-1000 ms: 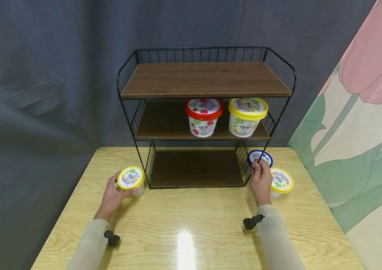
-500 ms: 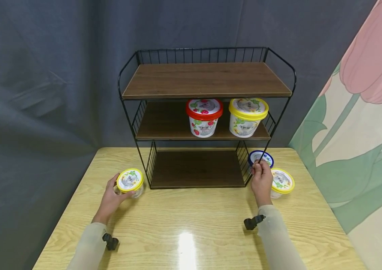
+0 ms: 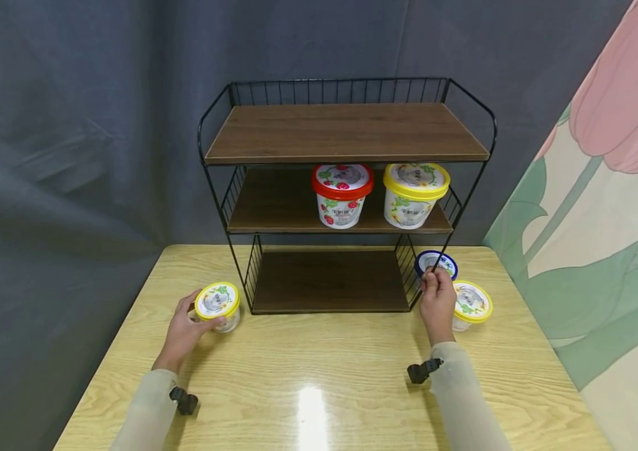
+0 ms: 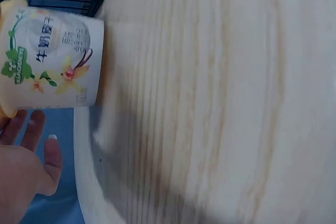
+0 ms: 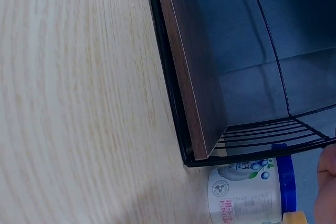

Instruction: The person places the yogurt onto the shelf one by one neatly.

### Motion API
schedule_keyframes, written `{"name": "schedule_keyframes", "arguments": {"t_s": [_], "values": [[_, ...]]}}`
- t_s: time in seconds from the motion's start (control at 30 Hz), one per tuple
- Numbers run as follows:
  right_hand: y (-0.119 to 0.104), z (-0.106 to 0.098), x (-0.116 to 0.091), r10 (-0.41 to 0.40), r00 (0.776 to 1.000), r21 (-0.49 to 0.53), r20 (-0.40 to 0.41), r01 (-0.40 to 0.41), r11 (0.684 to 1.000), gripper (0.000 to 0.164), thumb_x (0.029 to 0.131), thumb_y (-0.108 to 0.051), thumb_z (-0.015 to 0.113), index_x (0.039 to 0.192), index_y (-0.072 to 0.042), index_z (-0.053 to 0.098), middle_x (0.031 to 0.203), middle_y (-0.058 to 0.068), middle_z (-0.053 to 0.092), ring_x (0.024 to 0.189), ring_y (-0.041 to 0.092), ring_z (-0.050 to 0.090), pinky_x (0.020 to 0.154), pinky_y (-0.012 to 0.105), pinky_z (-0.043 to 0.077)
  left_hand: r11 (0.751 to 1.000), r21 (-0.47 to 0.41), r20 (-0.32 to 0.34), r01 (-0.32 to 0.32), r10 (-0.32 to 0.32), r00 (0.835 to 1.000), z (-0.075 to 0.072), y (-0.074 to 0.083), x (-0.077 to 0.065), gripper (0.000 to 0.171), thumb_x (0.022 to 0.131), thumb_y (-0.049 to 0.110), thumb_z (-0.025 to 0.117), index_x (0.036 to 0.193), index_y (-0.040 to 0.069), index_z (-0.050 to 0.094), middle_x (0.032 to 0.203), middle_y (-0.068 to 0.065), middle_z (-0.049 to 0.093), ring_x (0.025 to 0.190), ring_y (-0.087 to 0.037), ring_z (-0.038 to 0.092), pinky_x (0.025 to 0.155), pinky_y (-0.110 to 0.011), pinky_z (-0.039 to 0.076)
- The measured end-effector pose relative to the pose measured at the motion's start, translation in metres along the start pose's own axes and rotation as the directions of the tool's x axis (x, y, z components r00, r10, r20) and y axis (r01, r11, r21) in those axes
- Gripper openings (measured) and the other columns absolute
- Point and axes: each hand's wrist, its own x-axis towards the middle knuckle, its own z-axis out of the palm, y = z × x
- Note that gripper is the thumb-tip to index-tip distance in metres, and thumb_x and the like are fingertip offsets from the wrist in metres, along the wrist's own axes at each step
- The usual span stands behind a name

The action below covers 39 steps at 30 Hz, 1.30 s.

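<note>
**Wooden surface (image 3: 364, 363) with a three-shelf rack (image 3: 347, 133)**

The middle shelf (image 3: 273, 200) holds a large red-lidded tub (image 3: 342, 195) and a large yellow-lidded tub (image 3: 416, 195). The right hand (image 3: 437, 304) grips the rack's right front post (image 3: 468, 199), near a blue-lidded tub (image 3: 436, 260); well apart, the left hand (image 3: 182, 332) clasps a small yellow-lidded tub (image 3: 217, 302), upright, just left of the rack.

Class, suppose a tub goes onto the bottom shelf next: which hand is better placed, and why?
Probably the left hand: it holds a yellow-lidded tub near the left end of the bottom shelf. The right hand grips the right front post, holding no tub.
</note>
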Motion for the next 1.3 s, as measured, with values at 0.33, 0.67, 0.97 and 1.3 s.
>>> {"name": "schedule_keyframes", "arguments": {"t_s": [0.33, 0.67, 0.97, 1.3], "values": [[0.001, -0.001, 0.000, 0.014, 1.000, 0.002, 0.009, -0.014, 1.000, 0.023, 0.104, -0.005, 0.046, 0.098, 0.016, 0.053, 0.087, 0.009, 0.054, 0.075, 0.001, 0.052, 0.069, 0.007, 0.044, 0.998, 0.016, -0.014, -0.054, 0.054, 0.998, -0.006, 0.010, -0.013, 0.100, 0.075, 0.043, 0.086, 0.155, 0.020, 0.032, 0.152, -0.005, 0.039, 0.121, -0.023, 0.045, 0.095, -0.034, 0.040], [0.002, -0.001, 0.000, -0.005, 1.000, 0.000, 0.009, 0.005, 1.000, 0.023, 0.104, -0.005, 0.046, 0.095, 0.016, 0.053, 0.083, 0.010, 0.052, 0.073, 0.003, 0.050, 0.067, 0.008, 0.041, 0.980, 0.021, -0.050, -0.197, 0.198, 0.979, -0.011, 0.042, -0.031, 0.092, 0.074, 0.031, 0.089, 0.151, 0.020, 0.040, 0.143, -0.001, 0.047, 0.115, -0.007, 0.042, 0.096, -0.035, 0.038], [0.003, -0.001, 0.000, -0.014, 1.000, 0.005, 0.005, 0.014, 1.000, 0.023, 0.104, -0.005, 0.046, 0.096, 0.016, 0.053, 0.083, 0.019, 0.054, 0.073, 0.007, 0.050, 0.066, 0.009, 0.042, 0.954, 0.016, -0.033, -0.298, 0.298, 0.954, -0.015, 0.096, -0.053, 0.090, 0.075, 0.023, 0.088, 0.152, 0.022, 0.041, 0.147, -0.001, 0.046, 0.117, -0.009, 0.042, 0.090, -0.026, 0.035], [0.001, 0.001, 0.000, -0.027, 1.000, 0.023, -0.004, 0.027, 0.999, 0.023, 0.103, -0.003, 0.047, 0.095, 0.017, 0.053, 0.080, 0.015, 0.053, 0.071, 0.004, 0.049, 0.065, 0.009, 0.041, 0.924, 0.077, -0.026, -0.374, 0.377, 0.926, -0.018, 0.141, -0.064, 0.092, 0.075, 0.024, 0.088, 0.153, 0.023, 0.039, 0.149, -0.003, 0.045, 0.117, -0.007, 0.039, 0.090, -0.035, 0.036]]}}
